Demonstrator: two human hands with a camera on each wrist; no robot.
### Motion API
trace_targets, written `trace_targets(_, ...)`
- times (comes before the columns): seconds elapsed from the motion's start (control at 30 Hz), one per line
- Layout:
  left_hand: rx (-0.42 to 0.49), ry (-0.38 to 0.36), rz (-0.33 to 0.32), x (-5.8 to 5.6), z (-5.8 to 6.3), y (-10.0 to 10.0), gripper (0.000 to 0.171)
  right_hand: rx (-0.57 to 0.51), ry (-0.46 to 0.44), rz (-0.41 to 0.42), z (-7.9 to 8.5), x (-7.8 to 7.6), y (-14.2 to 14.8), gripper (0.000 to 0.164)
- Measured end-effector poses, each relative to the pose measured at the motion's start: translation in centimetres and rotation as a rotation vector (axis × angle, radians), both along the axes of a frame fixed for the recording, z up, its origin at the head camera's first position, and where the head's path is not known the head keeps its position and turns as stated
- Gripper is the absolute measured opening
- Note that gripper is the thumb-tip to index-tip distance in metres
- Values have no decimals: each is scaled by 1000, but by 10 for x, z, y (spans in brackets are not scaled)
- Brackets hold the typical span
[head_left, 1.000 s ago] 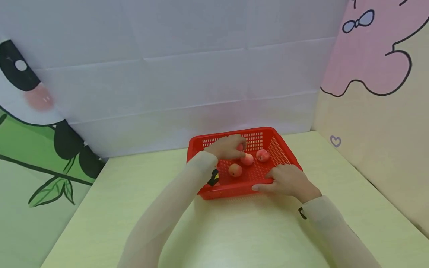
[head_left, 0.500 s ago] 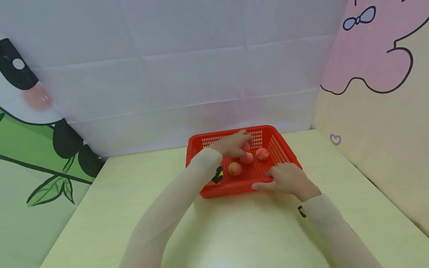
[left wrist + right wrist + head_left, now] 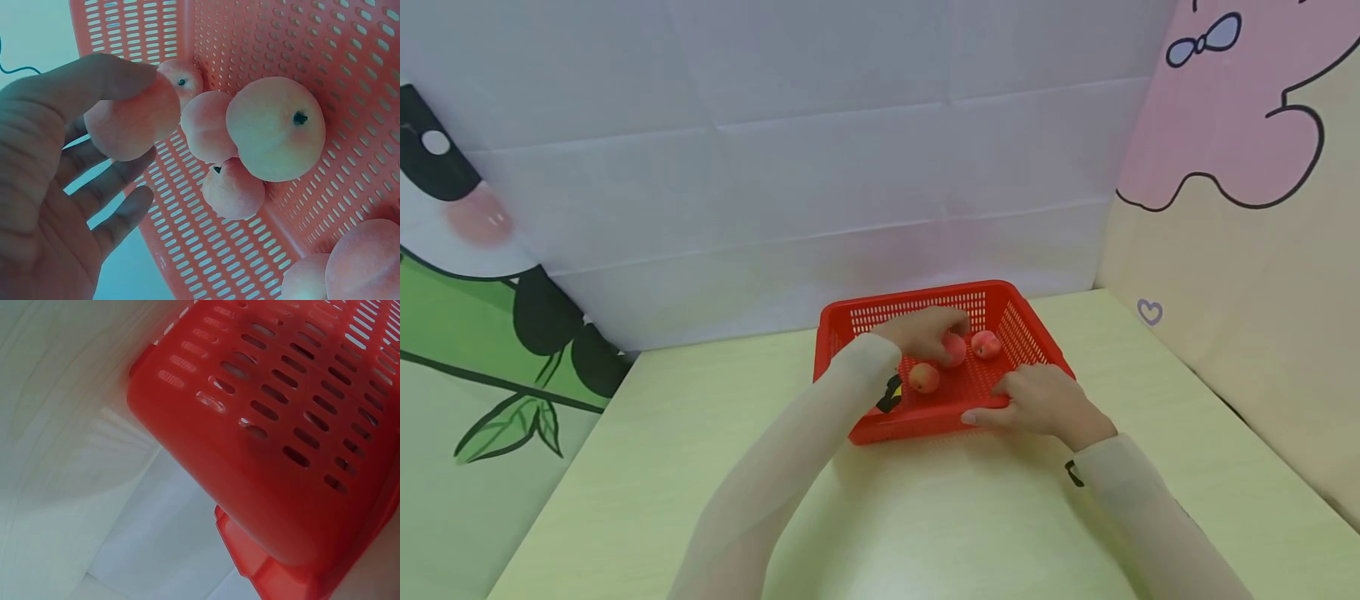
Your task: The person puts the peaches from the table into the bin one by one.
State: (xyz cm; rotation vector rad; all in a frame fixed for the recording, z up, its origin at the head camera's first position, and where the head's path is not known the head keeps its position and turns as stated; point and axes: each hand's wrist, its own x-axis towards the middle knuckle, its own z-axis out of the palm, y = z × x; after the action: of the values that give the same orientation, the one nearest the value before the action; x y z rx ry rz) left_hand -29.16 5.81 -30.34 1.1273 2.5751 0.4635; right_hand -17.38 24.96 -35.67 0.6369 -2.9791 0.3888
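Note:
A red plastic basket (image 3: 895, 427) with slotted walls stands on the table. My left hand (image 3: 922, 332) reaches down into it. In the left wrist view that hand (image 3: 50, 162) holds a pinkish peach (image 3: 132, 119) between thumb and fingers. Several other peaches lie in the basket, among them a pale large-looking one (image 3: 275, 130) and a smaller one (image 3: 234, 190). In the head view an orange-toned peach (image 3: 924, 378) and a pink peach (image 3: 986, 344) show beside my left hand. My right hand (image 3: 1047, 404) grips the basket's front rim near its right corner, thumb outside.
A pale wooden table (image 3: 647, 483) carries the basket. Behind it rises a white cloth backdrop (image 3: 820, 183), and a cream and pink printed panel (image 3: 1240, 275) stands on the right. A green printed panel (image 3: 467, 333) borders the left side.
My left hand has moved right inside the basket, rising a little and then lowering with the peach. The right hand has kept its hold on the rim.

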Motion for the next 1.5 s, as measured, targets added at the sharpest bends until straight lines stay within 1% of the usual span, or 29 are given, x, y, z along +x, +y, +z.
trace_targets(0.23, -34, 10, 14, -1, -6, -1, 29, -3, 1, -1, 0, 0, -1, 68)
trace_targets(0.4, -46, -8, 10, 1, -9, -2, 29, -5, 3, -1, 0, 1, 0, 68)
trace_targets(0.5, -60, -20, 22, 2, -10, -3, 33, -8, -1, 0, 0, 1, 0, 68)
trace_targets(0.6, -68, -14, 30, 2, -10, -4, 38, -14, -7, 1, 1, 1, -1, 68)
trace_targets(0.77, -58, -8, 30, 0, -11, -3, 38, -14, -5, -3, 1, 1, 0, 68)
trace_targets(0.93, -43, -21, 29, -2, -15, -2, 34, -17, -6, -4, 0, 1, -1, 68)
trace_targets(1.1, -43, -28, 19, -3, -19, -3, 35, -16, -17, -4, -1, 1, -2, 67)
trace_targets(1.2, -45, -20, 11, -4, -22, -3, 36, -11, -12, -2, -1, 1, -2, 67)
trace_targets(1.27, -40, -20, 8, -5, -25, -2, 35, -13, -8, -1, -2, 1, -2, 67)
trace_targets(1.43, -11, -2, -36, -9, -32, 0, 26, -15, -3, -9, -1, 1, -1, 68)
trace_targets(1.5, 1, 3, -40, -10, -34, 3, 26, -14, -12, -12, 0, 0, -1, 68)
